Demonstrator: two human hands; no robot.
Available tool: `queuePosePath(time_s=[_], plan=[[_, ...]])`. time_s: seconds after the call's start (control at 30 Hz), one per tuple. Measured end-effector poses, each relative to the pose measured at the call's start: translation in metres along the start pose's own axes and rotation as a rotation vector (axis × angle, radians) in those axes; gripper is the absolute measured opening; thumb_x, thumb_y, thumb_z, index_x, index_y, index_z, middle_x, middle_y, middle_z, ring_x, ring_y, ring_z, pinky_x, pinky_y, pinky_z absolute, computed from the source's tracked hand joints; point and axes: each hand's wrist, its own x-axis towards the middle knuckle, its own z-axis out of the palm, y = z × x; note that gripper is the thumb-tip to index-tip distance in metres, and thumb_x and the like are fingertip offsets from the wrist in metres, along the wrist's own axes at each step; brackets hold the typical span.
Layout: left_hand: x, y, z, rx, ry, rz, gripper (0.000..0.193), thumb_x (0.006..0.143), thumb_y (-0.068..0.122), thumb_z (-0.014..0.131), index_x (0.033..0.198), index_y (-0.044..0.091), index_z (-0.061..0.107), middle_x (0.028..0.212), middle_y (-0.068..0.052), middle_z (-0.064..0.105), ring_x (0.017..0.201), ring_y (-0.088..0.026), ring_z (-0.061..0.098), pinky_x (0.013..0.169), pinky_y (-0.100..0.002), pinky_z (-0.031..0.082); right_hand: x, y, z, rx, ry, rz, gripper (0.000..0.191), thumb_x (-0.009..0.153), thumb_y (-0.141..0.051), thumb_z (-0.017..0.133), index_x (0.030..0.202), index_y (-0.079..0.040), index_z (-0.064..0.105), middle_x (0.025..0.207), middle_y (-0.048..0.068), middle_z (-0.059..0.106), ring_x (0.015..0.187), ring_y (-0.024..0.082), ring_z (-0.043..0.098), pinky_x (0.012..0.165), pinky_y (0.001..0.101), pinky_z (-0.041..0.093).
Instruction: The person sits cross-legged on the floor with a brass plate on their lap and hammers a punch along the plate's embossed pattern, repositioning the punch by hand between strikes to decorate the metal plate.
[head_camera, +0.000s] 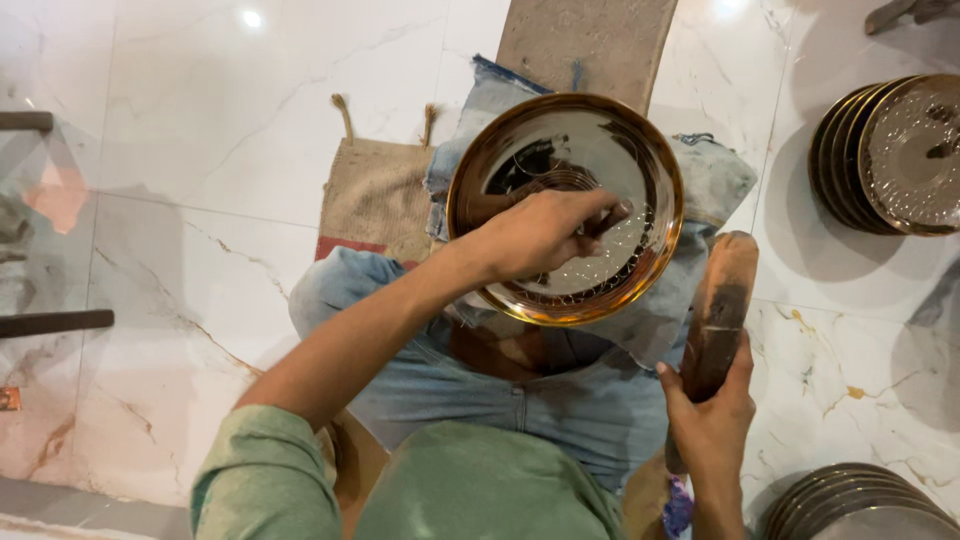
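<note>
A round brass plate (566, 208) with a shiny, patterned face lies on the person's lap, propped over denim-clad knees and against a flat block (585, 40) at the top of the view. The left hand (540, 232) rests on the plate's middle, fingers curled tight around a small dark tool (608, 220) whose tip presses onto the metal just right of centre. The right hand (712, 410) is below and to the right of the plate, clear of its rim, closed around the lower end of a wooden mallet (718, 312) that stands nearly upright beside the plate's right edge. Stacks of similar plates (885, 155) stand on the marble floor (200, 130) at right, and a burlap sack (375, 190) lies left of the plate.
</note>
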Motion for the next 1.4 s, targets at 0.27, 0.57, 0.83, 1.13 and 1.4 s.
queuePosePath(time_s=[0.27, 0.57, 0.83, 1.13, 1.4], plan=[[0.009, -0.003, -0.007, 0.122, -0.197, 0.109, 0.051, 0.087, 0.01, 0.074, 0.136, 0.011, 0.06, 0.114, -0.01, 0.074, 0.104, -0.032, 0.072, 0.086, -0.046, 0.056, 0.017, -0.018, -0.006, 0.431, 0.152, 0.012, 0.095, 0.086, -0.018, 0.083, 0.162, -0.009, 0.026, 0.112, 0.027, 0.066, 0.092, 0.031, 0.07, 0.084, 0.0427, 0.057], [-0.001, -0.01, -0.001, 0.109, -0.108, 0.115, 0.04, 0.09, 0.005, 0.073, 0.129, 0.007, 0.063, 0.108, -0.012, 0.073, 0.101, -0.031, 0.072, 0.085, -0.044, 0.056, 0.065, -0.051, -0.035, -0.54, -0.235, -0.201, 0.074, 0.097, -0.024, 0.073, 0.161, -0.016, 0.037, 0.116, 0.021, 0.071, 0.092, 0.033, 0.075, 0.078, 0.0459, 0.061], [-0.041, -0.009, 0.023, 0.06, 0.393, 0.021, 0.037, 0.092, 0.003, 0.071, 0.127, 0.002, 0.059, 0.108, -0.018, 0.067, 0.098, -0.04, 0.067, 0.08, -0.046, 0.054, 0.105, -0.137, -0.061, -0.78, -0.277, -0.534, 0.081, 0.087, -0.018, 0.075, 0.157, -0.034, 0.038, 0.094, 0.008, 0.068, 0.07, 0.028, 0.072, 0.062, 0.0421, 0.06], [-0.048, -0.003, 0.039, 0.048, 0.615, -0.132, 0.037, 0.098, 0.012, 0.072, 0.127, 0.003, 0.051, 0.104, -0.019, 0.063, 0.09, -0.042, 0.067, 0.072, -0.049, 0.052, 0.11, -0.171, -0.058, -0.614, -0.134, -0.783, 0.08, 0.09, -0.021, 0.076, 0.159, -0.03, 0.038, 0.099, 0.012, 0.066, 0.078, 0.033, 0.072, 0.066, 0.0461, 0.059], [-0.044, 0.0, 0.028, 0.038, 0.547, -0.023, 0.036, 0.096, 0.011, 0.071, 0.127, 0.004, 0.056, 0.104, -0.017, 0.065, 0.092, -0.038, 0.068, 0.076, -0.046, 0.054, 0.106, -0.156, -0.062, -0.91, -0.259, -0.679, 0.087, 0.085, -0.021, 0.076, 0.161, -0.038, 0.039, 0.095, 0.01, 0.069, 0.072, 0.032, 0.073, 0.065, 0.0453, 0.061]])
